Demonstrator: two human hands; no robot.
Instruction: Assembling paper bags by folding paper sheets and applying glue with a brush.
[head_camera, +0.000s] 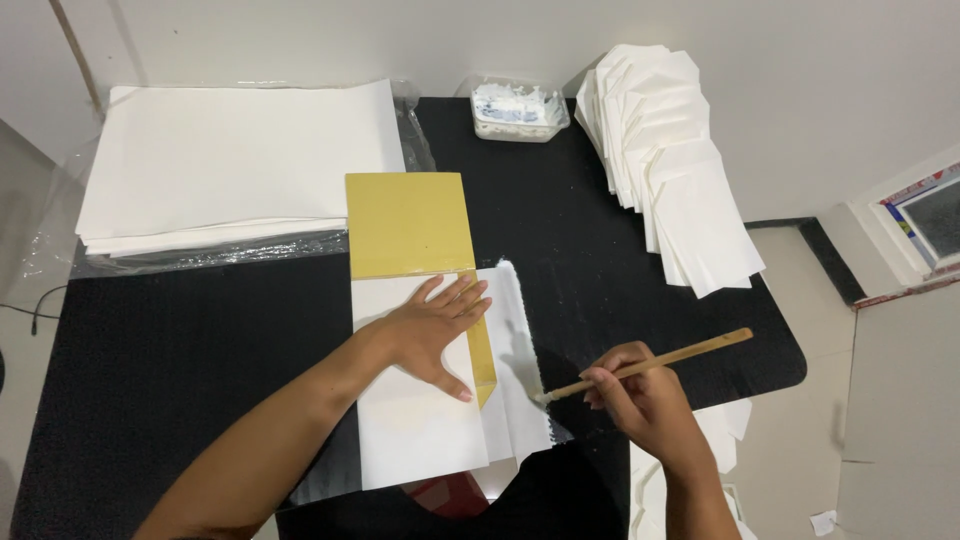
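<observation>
Paper sheet (420, 420) flat under left hand (432, 333), fingers (470, 297) spread, pressing; brush (650, 365) pinched in right hand (640, 400), tip touching folded flap (520, 350).

Two bare hands at work

The left hand (432, 330) lies flat, palm down, fingers (470, 298) spread and pointing up and to the right, forearm reaching in from the lower left. The right hand (640, 395) is curled in a pinch grip, knuckles up, its forearm coming from the bottom edge.
</observation>
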